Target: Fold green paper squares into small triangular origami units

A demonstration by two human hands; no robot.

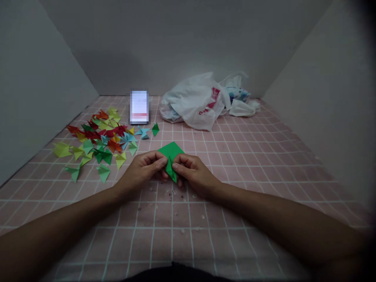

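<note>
A green sheet of origami paper (172, 149), partly folded, is held between both hands above the middle of the table. Its upper part is a wide flat point, and a narrow folded point hangs down toward me. My left hand (148, 165) pinches its left edge with thumb and fingers. On the right edge, my right hand (192, 170) pinches with its thumb on top of the fold. The fingers behind the paper are partly hidden. To the left lies a spread of folded paper cranes (102, 135) in red, orange, yellow, green and light blue.
A lit phone (139, 106) with a blurred screen stands behind the cranes. White plastic bags (196, 102) lie crumpled by the back wall, beside a blue-and-white packet (238, 94). A pink checked cloth (252, 164) covers the table, with walls on three sides.
</note>
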